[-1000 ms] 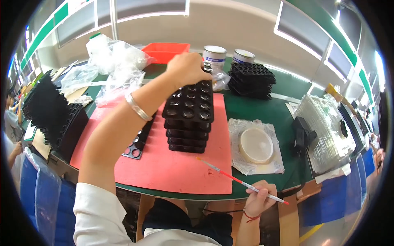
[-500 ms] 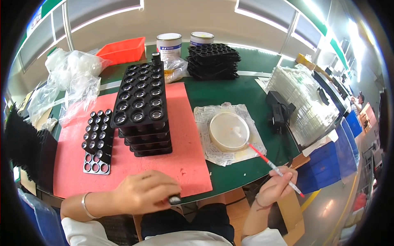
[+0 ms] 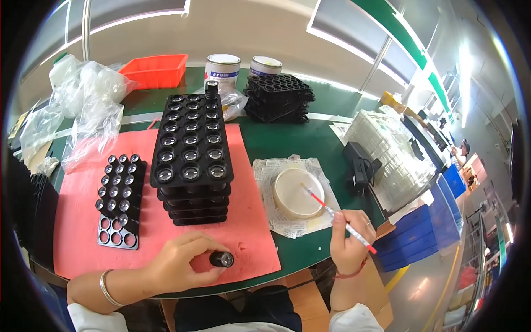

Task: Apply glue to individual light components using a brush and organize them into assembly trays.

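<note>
My left hand (image 3: pixel 180 260) is closed around a short black lens barrel (image 3: pixel 222 259), its glass end turned up and to the right, above the front of the pink mat. In my right hand (image 3: pixel 352 240) is a slim red-and-white brush (image 3: pixel 337 215), slanting up to the left. Its tip is over the round shallow dish (image 3: pixel 276 206); whether it touches the contents I cannot tell. A tall stack of black trays (image 3: pixel 192 157) filled with lens barrels stands left of centre, one barrel (image 3: pixel 211 91) upright on its far corner. Beside it lies a smaller, partly filled tray (image 3: pixel 118 239).
The dish rests on layered paper (image 3: pixel 312 224). Behind are a red bin (image 3: pixel 155 72), two cans (image 3: pixel 223 69), and stacked black trays (image 3: pixel 278 99). Plastic bags (image 3: pixel 91 88) lie at far left. A black power adapter (image 3: pixel 358 165) and clear trays (image 3: pixel 390 149) stand on the right.
The brush tip has moved from the dish's rim to above its middle, as my right hand shifted left. My left hand has turned the barrel so its glass end shows. The view has shifted slightly.
</note>
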